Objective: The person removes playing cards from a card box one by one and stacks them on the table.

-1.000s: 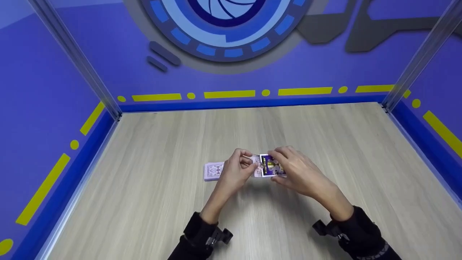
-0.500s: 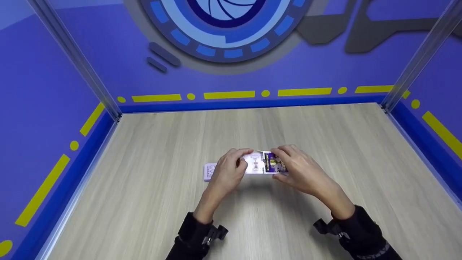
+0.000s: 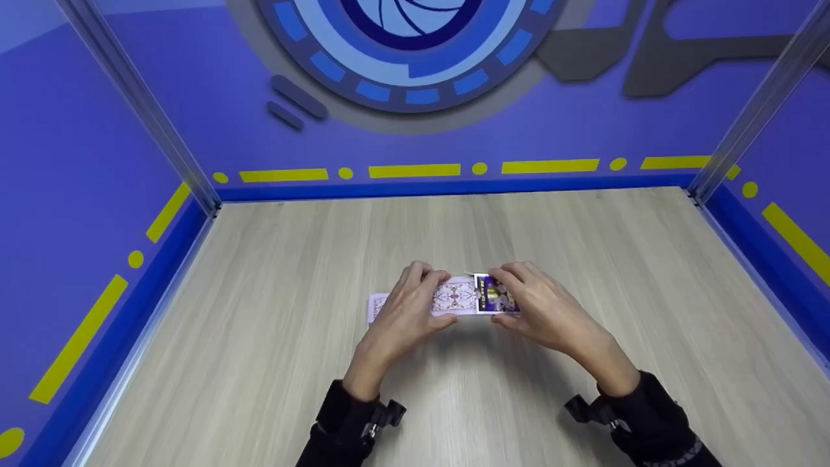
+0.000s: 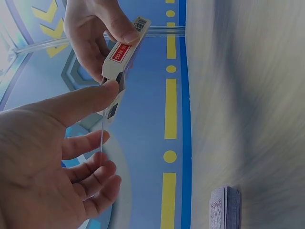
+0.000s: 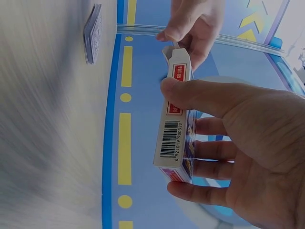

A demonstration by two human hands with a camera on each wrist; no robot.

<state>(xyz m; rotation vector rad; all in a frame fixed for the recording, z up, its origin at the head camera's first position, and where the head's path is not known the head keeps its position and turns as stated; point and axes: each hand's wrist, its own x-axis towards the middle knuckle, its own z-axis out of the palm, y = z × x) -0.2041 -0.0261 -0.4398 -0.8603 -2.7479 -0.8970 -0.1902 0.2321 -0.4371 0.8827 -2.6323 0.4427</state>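
My right hand (image 3: 545, 308) grips a small playing card box (image 3: 494, 295), thumb on its near side and fingers on the far side. A barcode and red label show on the box's white side (image 5: 167, 138) in the right wrist view. From the box's left end sticks a playing card (image 3: 455, 296), its patterned pink-and-white back up. My left hand (image 3: 402, 308) holds this card by its edges between thumb and fingers; edge-on in the left wrist view, the card is a thin line. An end flap (image 5: 167, 52) of the box stands open.
A stack of playing cards (image 3: 375, 306) lies on the wooden table (image 3: 292, 292), left of the box and partly hidden behind my left hand. Blue-purple panels (image 3: 415, 146) with yellow marks surround the table at the back and sides.
My left hand has moved left, away from the box, and its grip has changed to the card's edges. More of the card's back shows outside the box. The right hand stays nearly still.
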